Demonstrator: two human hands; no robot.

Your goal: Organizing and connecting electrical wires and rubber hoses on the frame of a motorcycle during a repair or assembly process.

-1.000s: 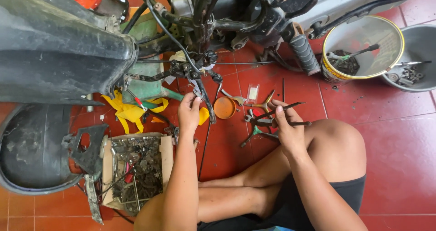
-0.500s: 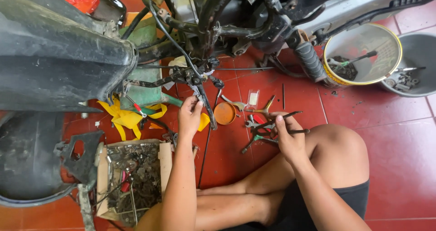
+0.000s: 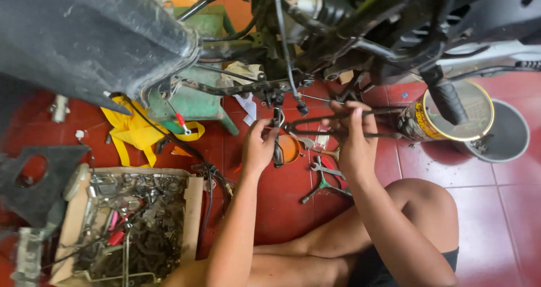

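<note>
- Cardboard box [image 3: 73,208]: lies on the red tiled floor [image 3: 270,208] at the far left, filled with loose metal parts and small tools.
- Yellow cloth [image 3: 132,132]: lies on the floor beside a green stool [image 3: 194,98], under the dark body panel [image 3: 84,39] of the motorcycle.
- Left hand [image 3: 258,149]: the grip is closed around a short black part [image 3: 277,135] that hangs upright from the underside of the frame. Judged stiff and firmly mounted; it is best held on its lower body, clear of the nearby cables.
- Orange lid [image 3: 289,149]: lies flat on the floor just behind the left hand.
- Metal rod [image 3: 338,123]: thin, dark and apparently bent into a long loop, it runs level between the two hands, below the engine and above the floor. Judged light, rigid and possibly oily, so it could slip or twist; take hold near the middle, where the right hand is.
- Right hand [image 3: 352,140]: the grip is closed on the metal rod, fingers curled over its upper run.
- Hand tools [image 3: 327,177]: lie scattered on the floor under the right hand.
- Yellow can [image 3: 451,118]: stands on the floor at right, touching a grey bucket [image 3: 507,135].
</note>
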